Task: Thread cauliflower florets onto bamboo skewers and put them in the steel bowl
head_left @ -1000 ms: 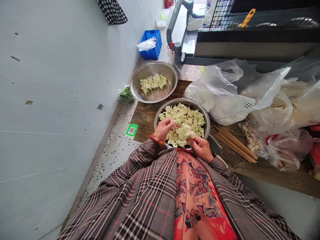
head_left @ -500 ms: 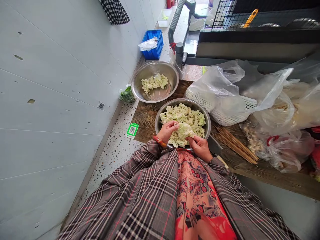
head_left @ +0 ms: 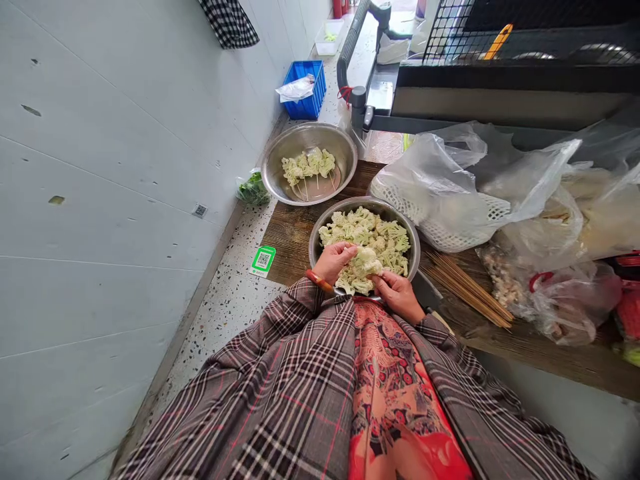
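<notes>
Over the near metal bowl, my left hand pinches the left side of a cauliflower piece. My right hand has its fingertips closed at the lower right edge of the same piece. Whether a skewer is also between those fingers I cannot make out. Loose cauliflower florets fill the bowl beneath. In the far metal bowl lie several skewered cauliflower florets, their sticks pointing toward me.
Bamboo skewers lie on the wooden board right of the near bowl, beside a partly hidden knife. Plastic bags and a white basket crowd the right. A blue crate stands behind; a wall rises left.
The cauliflower piece has turned and tilted slightly between my fingers. Both hands stay in almost the same place over the bowl.
</notes>
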`<state>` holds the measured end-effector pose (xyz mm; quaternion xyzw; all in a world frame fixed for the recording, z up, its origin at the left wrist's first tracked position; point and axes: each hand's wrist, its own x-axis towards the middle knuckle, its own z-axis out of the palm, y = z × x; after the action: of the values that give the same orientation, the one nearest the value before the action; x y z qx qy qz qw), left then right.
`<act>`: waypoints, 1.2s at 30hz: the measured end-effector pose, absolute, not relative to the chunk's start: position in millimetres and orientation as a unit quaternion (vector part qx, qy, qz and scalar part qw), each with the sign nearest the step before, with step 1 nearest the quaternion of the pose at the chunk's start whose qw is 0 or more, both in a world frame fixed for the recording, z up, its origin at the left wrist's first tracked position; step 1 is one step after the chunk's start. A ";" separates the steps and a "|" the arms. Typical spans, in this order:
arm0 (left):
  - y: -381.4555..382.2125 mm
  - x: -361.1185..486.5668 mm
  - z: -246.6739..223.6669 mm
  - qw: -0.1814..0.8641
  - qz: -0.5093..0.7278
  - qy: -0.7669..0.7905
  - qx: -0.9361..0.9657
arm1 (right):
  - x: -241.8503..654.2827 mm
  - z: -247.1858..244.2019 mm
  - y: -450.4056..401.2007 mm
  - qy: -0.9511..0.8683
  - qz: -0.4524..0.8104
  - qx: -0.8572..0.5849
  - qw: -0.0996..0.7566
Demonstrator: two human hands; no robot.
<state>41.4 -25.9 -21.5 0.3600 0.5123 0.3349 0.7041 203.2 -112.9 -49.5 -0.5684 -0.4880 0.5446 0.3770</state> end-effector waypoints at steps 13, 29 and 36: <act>-36.2 46.6 -47.4 0.671 0.366 0.535 0.359 | 200.7 -60.2 -115.7 -0.504 0.494 -0.594 0.386; -31.2 -5.6 -88.6 0.378 0.022 0.406 0.832 | 222.4 -65.4 -114.1 -0.408 0.456 -0.653 0.445; -43.2 10.7 -94.4 0.219 -0.144 0.277 0.924 | 221.1 -67.6 -114.0 -0.437 0.462 -0.638 0.434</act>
<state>10.7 -43.2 -94.4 0.9244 0.2768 -0.1443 0.2193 221.1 -114.0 -67.6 -0.6378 -0.4373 0.4619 0.4343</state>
